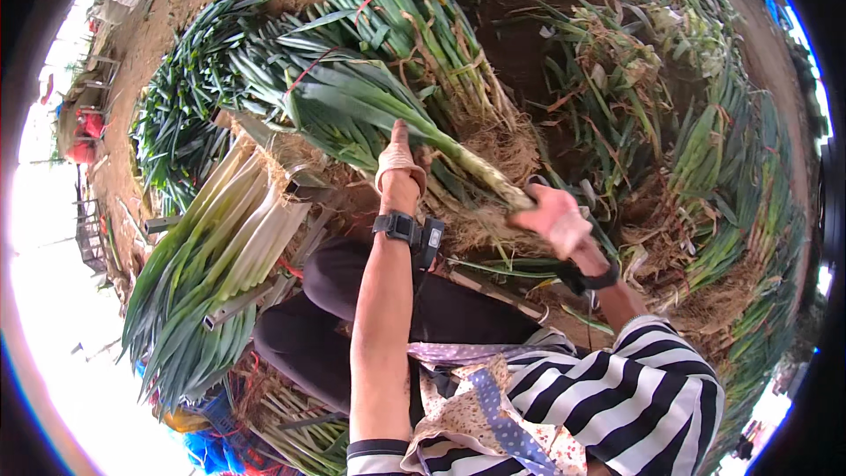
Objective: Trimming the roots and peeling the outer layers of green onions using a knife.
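Observation:
A long leek point(467, 161) lies slantwise across the middle, its broad green leaves to the upper left and its pale root end to the right. My right hand point(557, 220), slightly blurred, is closed round the root end; a dark band shows by its fingers. Just under the leafy part is my left hand point(401, 163), with one finger stretched out against the leek and a pale wrap round the palm. Its other fingers are mostly hidden. Behind the leek lies a bundle of leeks point(432, 44) tied with red string, roots toward me.
Left of my knees, cleaned leeks point(238, 220) with white stems rest on a metal frame point(233, 307). Dark green leaves point(189, 79) are piled beyond. Loose leeks and dry roots point(617, 79) heap up on the right, with more bundles point(731, 185) along the right edge.

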Demonstrator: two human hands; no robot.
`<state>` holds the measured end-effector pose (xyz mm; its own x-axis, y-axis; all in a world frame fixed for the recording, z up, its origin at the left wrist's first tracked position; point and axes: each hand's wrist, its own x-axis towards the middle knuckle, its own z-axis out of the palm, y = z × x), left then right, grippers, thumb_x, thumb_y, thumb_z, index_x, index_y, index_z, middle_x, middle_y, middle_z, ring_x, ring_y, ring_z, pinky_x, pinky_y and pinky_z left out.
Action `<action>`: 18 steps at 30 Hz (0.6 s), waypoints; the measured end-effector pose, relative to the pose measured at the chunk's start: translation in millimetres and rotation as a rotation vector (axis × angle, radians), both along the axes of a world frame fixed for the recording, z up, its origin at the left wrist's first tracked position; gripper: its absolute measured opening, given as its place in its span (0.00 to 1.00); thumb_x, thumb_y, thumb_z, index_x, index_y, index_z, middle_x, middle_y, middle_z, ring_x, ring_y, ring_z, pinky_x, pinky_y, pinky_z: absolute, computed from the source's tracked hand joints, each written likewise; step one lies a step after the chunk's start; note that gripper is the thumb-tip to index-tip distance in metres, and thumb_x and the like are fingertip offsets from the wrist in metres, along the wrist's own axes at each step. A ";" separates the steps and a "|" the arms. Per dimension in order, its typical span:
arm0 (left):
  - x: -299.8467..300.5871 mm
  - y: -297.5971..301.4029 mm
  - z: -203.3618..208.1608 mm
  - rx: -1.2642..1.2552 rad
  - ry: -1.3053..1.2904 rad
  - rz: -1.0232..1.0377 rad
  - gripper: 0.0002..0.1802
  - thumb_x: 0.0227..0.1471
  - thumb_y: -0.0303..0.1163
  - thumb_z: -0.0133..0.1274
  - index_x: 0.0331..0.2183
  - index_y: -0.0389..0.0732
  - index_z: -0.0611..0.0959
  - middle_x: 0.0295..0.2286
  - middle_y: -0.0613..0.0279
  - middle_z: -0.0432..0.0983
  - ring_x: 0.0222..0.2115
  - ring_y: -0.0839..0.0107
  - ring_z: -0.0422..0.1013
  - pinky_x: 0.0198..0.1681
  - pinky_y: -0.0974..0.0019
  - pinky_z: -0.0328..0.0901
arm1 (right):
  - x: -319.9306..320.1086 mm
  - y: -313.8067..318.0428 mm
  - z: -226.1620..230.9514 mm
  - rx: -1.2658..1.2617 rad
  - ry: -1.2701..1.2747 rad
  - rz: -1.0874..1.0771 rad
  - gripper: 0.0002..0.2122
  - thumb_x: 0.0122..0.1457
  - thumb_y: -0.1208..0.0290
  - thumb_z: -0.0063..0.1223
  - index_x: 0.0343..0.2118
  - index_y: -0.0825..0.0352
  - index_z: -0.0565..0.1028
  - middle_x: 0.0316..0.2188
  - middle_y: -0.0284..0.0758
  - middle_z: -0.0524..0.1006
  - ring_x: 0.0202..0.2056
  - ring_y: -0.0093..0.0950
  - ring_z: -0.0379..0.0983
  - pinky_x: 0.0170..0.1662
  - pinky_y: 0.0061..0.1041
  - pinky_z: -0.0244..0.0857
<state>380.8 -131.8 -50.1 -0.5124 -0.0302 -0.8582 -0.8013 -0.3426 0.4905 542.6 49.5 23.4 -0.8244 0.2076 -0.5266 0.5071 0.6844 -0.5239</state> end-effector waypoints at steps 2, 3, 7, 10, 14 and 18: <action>10.8 11.1 2.9 0.203 0.055 -0.083 0.23 0.44 0.54 0.52 0.31 0.42 0.75 0.22 0.57 0.74 0.12 0.66 0.68 0.14 0.63 0.67 | 23.7 11.8 41.1 0.179 0.162 0.091 0.18 0.37 0.58 0.58 0.30 0.65 0.74 0.25 0.38 0.75 0.27 0.36 0.72 0.31 0.29 0.66; 17.5 27.9 16.3 0.241 0.037 -0.091 0.23 0.45 0.53 0.53 0.32 0.43 0.74 0.24 0.58 0.74 0.14 0.66 0.69 0.16 0.61 0.68 | 38.3 22.4 58.5 0.273 0.180 0.108 0.20 0.34 0.59 0.61 0.30 0.65 0.74 0.25 0.40 0.74 0.28 0.38 0.72 0.33 0.30 0.65; 52.6 53.1 32.7 0.455 0.593 -0.400 0.20 0.53 0.48 0.44 0.33 0.39 0.73 0.28 0.62 0.73 0.25 0.70 0.69 0.32 0.66 0.67 | 82.2 38.3 123.8 0.583 0.346 0.138 0.18 0.31 0.60 0.64 0.26 0.64 0.74 0.22 0.36 0.71 0.25 0.36 0.69 0.29 0.32 0.63; 66.3 63.7 72.8 0.622 0.801 -0.612 0.20 0.49 0.46 0.52 0.33 0.36 0.75 0.24 0.61 0.73 0.22 0.76 0.69 0.23 0.72 0.66 | 123.5 53.3 139.0 0.794 0.556 0.168 0.16 0.32 0.60 0.64 0.24 0.62 0.73 0.21 0.32 0.70 0.23 0.31 0.67 0.26 0.29 0.61; 68.2 66.1 96.0 0.817 0.741 -0.486 0.19 0.44 0.39 0.58 0.34 0.36 0.75 0.25 0.62 0.74 0.23 0.74 0.71 0.26 0.73 0.67 | 143.8 51.9 108.6 0.799 0.739 -0.028 0.20 0.30 0.64 0.66 0.30 0.64 0.75 0.23 0.31 0.70 0.24 0.27 0.67 0.26 0.26 0.61; 52.3 60.3 96.9 0.459 0.821 -0.424 0.15 0.44 0.32 0.58 0.34 0.34 0.77 0.24 0.62 0.75 0.21 0.75 0.69 0.24 0.73 0.65 | 111.1 29.8 37.5 0.506 0.864 -0.254 0.21 0.29 0.69 0.67 0.31 0.68 0.73 0.25 0.35 0.72 0.25 0.28 0.68 0.29 0.26 0.63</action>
<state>433.2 -71.4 46.9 -0.8379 0.5319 -0.1223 -0.3770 -0.4021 0.8344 653.8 79.3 60.8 -0.7811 0.4607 0.4215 0.2548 0.8514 -0.4584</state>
